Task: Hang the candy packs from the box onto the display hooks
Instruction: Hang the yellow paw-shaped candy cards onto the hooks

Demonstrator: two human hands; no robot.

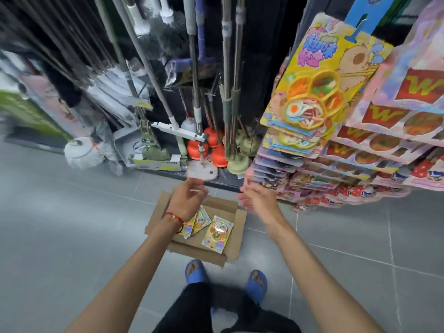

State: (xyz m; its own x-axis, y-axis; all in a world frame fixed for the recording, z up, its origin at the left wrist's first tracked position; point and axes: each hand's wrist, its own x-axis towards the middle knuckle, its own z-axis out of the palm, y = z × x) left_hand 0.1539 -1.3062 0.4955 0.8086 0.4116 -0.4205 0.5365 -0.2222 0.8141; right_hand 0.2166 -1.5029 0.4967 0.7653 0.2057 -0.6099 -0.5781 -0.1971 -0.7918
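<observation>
Grey shop floor holds a nearly empty box [236, 218] with few candy packs [217, 234] left; both hands' [189, 199] grip apart, holding nothing.

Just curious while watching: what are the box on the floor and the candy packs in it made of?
The box looks like plain brown corrugated cardboard: matte, with flaps folded open. The candy packs look like glossy printed card with a clear plastic blister over the sweets, judging by the shine; the blur leaves that uncertain.
</observation>
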